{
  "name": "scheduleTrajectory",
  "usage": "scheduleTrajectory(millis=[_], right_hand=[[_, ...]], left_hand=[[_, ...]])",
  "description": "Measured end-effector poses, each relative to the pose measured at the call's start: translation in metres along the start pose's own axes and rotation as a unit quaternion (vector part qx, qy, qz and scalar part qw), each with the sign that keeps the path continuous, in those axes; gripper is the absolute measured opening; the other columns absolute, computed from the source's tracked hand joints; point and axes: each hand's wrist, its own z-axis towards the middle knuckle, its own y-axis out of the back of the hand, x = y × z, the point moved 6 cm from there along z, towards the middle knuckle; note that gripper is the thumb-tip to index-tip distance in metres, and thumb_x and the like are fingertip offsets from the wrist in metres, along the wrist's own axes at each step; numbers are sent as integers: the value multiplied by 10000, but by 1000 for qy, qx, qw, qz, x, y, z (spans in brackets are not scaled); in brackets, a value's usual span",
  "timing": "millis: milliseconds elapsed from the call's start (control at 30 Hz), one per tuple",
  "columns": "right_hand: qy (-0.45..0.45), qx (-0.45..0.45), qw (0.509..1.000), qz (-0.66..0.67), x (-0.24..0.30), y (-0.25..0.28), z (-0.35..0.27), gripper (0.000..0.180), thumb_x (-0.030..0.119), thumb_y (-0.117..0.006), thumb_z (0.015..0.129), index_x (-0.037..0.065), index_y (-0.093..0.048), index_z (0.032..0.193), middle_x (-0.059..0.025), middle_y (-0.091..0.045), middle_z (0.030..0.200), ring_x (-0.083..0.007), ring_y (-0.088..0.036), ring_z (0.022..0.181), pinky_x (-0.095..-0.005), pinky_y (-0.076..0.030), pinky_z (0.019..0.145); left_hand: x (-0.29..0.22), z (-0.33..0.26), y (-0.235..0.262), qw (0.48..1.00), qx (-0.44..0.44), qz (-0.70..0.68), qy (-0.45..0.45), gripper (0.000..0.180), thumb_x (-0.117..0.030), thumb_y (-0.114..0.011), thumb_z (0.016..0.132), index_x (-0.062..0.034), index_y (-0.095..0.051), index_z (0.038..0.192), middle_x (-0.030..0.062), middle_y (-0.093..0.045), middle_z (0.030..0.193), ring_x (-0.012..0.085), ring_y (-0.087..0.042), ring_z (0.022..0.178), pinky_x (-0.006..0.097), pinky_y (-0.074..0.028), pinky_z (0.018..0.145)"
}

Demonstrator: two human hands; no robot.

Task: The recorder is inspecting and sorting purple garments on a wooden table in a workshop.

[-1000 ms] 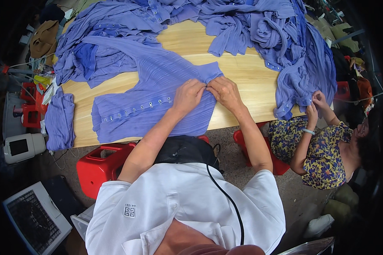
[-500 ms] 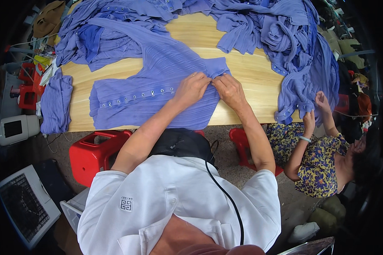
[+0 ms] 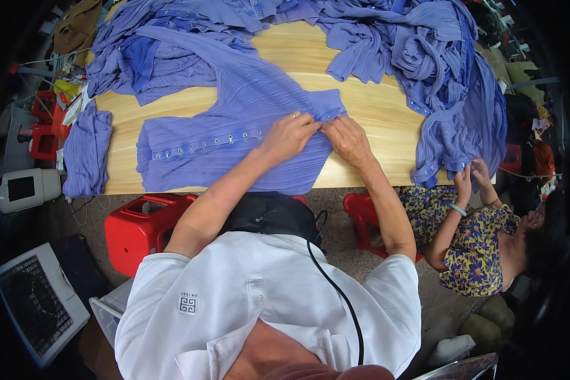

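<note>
A ribbed blue-violet shirt (image 3: 228,164) lies flat on the wooden table in front of me, its row of round metal fasteners running along the placket toward the collar (image 3: 326,104). My left hand (image 3: 289,135) pinches the placket just below the collar. Close beside it, my right hand (image 3: 348,139) has its fingers closed on the front edge of the same shirt by the collar. The fingertips of both hands almost meet, and they hide the fastener or cloth between them.
More blue-violet garments (image 3: 164,63) are heaped along the table's far side and right end (image 3: 437,69). A folded one (image 3: 87,152) rests at the left edge. At right, a co-worker's hands (image 3: 472,177) handle another garment. Red stools (image 3: 142,228) stand below the table (image 3: 367,152).
My hands stay at the collar, with the fingers slightly shifted and the right hand a little lower. The co-worker's hands have come down closer to the garment at the right.
</note>
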Motion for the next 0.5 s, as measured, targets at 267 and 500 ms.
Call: scheduleTrajectory(millis=[267, 500], right_hand=[[-182, -48, 971, 146, -13, 13, -18, 223, 26, -831, 878, 24, -783, 1096, -109, -761, 1040, -314, -709, 1009, -442, -556, 920], [-207, -63, 969, 122, -21, 9, -17, 150, 75, -833, 897, 51, -817, 1045, -99, -756, 944, -327, -688, 926, -448, -533, 883]], left_hand=[[-15, 25, -13, 984, 91, 140, 70, 219, -202, -804, 903, -43, -803, 1054, 135, -694, 912, 359, -734, 879, 504, -607, 719], [-5, 33, -29, 987, -8, 96, 133, 73, -110, -765, 904, -47, -775, 939, 140, -728, 935, 369, -759, 879, 514, -603, 731]])
